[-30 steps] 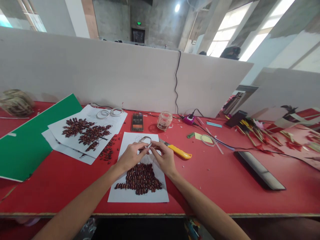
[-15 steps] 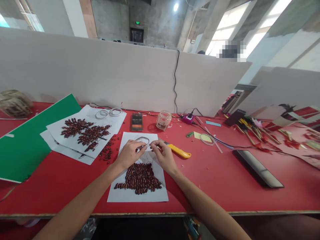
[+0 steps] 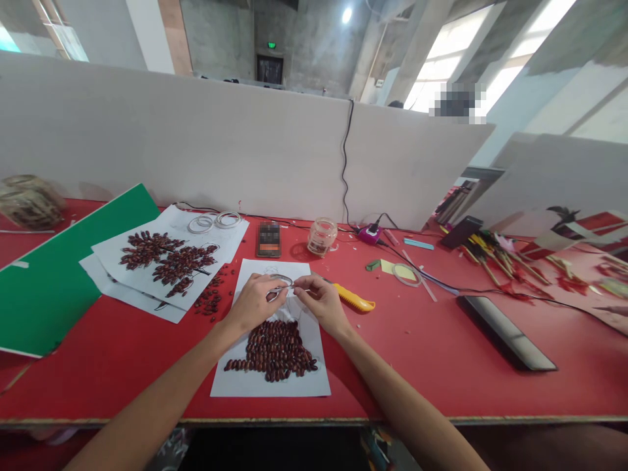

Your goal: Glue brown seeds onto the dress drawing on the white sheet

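My left hand point(image 3: 259, 302) is closed on a thin ring-shaped roll of tape point(image 3: 283, 277), held over the upper part of a white sheet point(image 3: 226, 386). Close against it, my right hand point(image 3: 318, 301) pinches at the right side of the roll, where a small pale bit of tape shows between the fingertips. Below both hands, rows of dark brown seeds point(image 3: 275, 350) cover a drawing on the sheet. Beside my right hand lies a yellow utility knife point(image 3: 356, 299), its front end hidden by the hand.
Loose seeds point(image 3: 210, 302) lie left of the sheet, near papers with a seed-covered picture point(image 3: 184, 268) and a green board point(image 3: 59, 281). Tape rings point(image 3: 228, 220), a phone point(image 3: 268, 239), a glass jar point(image 3: 322, 237) and a purple power adapter point(image 3: 371, 233) stand behind. A black-edged tablet-like slab point(image 3: 507, 332) lies right.
My fingertips have drawn slightly closer around the tape roll, and the roll is tilted flatter. The objects on the table have stayed in place.
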Demonstrator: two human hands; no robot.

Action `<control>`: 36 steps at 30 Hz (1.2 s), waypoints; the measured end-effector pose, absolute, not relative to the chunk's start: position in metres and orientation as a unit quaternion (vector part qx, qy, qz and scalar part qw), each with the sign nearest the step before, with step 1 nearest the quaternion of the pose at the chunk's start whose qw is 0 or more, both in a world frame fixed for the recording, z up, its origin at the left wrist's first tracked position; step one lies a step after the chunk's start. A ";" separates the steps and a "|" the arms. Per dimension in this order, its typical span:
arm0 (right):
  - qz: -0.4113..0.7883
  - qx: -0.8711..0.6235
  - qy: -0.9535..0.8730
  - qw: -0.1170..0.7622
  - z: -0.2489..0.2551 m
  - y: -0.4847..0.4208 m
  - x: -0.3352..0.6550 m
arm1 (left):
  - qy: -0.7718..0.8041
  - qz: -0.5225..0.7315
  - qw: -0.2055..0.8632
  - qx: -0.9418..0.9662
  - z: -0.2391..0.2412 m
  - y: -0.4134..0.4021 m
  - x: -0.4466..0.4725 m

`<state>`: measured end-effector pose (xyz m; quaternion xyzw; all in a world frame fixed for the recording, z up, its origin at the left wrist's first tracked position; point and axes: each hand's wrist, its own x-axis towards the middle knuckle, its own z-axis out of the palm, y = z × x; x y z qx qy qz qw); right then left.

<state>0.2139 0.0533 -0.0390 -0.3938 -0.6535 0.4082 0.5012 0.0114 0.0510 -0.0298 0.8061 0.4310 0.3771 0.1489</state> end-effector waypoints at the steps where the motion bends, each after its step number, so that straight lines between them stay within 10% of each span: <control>1: 0.401 -0.395 -0.658 0.500 -0.039 0.053 0.214 | 0.432 0.374 0.158 0.805 -0.030 0.051 0.011; 30: 0.220 -0.360 -0.751 0.507 -0.029 0.031 0.202 | 0.419 0.484 0.366 0.676 -0.025 0.055 0.020; 36: 0.313 -0.404 -0.689 0.513 -0.025 0.053 0.231 | 0.588 0.454 0.020 0.669 -0.010 0.076 -0.037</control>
